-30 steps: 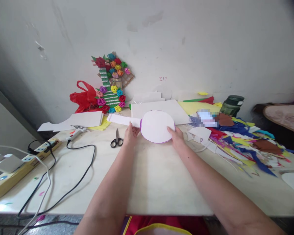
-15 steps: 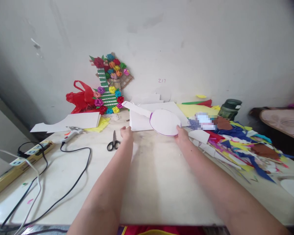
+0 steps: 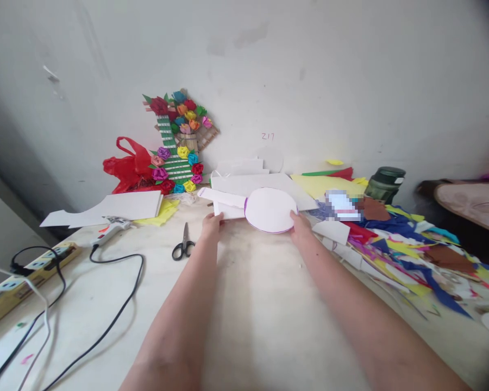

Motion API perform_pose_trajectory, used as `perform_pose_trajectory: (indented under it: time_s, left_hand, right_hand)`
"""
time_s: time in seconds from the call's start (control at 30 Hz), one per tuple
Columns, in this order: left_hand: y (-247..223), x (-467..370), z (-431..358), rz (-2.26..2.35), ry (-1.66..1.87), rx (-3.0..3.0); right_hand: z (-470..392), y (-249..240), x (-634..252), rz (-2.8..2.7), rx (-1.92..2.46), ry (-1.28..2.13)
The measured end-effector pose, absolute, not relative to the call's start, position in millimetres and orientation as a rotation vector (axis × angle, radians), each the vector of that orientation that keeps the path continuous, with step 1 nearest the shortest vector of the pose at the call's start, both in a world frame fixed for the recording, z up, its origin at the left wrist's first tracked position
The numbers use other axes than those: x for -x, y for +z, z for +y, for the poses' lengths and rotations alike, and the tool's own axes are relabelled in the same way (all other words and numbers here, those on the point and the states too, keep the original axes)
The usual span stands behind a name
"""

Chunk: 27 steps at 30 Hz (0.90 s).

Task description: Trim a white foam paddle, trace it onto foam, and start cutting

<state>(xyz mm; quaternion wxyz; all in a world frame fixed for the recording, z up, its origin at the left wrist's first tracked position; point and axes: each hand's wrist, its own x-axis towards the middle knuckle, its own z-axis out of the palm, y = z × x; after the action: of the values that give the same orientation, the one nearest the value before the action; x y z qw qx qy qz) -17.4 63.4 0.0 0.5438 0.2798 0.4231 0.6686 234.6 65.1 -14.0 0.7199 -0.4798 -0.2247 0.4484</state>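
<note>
A white paddle-shaped cutout [image 3: 271, 209], apparently paper or card, has a round body edged in purple and a long strip pointing left. My right hand [image 3: 300, 224] grips the round body by its right edge, thumb on top. My left hand [image 3: 212, 224] is closed at the lower left corner of a white sheet [image 3: 229, 210], below the cutout's strip; its fingertips are partly hidden. Black-handled scissors [image 3: 183, 247] lie just left of my left hand. Behind the cutout, more white sheets [image 3: 264, 182] lie towards the wall.
At left are a glue gun [image 3: 110, 231] with its cord, a power strip [image 3: 36, 271] and white board pieces [image 3: 122, 206]. A flower craft [image 3: 175, 146] and red bag [image 3: 128, 165] stand behind. At right are colourful scraps [image 3: 411, 255], a phone [image 3: 342, 206] and a green bottle [image 3: 385, 183].
The cutout has come down slightly and its strip has swung lower, closer to level. My left hand now meets the white sheet's corner. The view has shifted a little.
</note>
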Motion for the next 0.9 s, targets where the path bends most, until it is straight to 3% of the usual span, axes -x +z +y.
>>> perform_pose_trajectory:
  time_s: [0.5, 0.9]
  left_hand:
    - [26.2, 69.3, 35.6, 1.076, 2.042, -0.095]
    - [28.9, 16.2, 36.6, 0.723, 1.997, -0.310]
  right_hand:
    - [59.2, -19.7, -248.2, -0.592, 0.928, 0.789]
    - [33.1, -5.4, -215.5, -0.596, 1.049, 1.004]
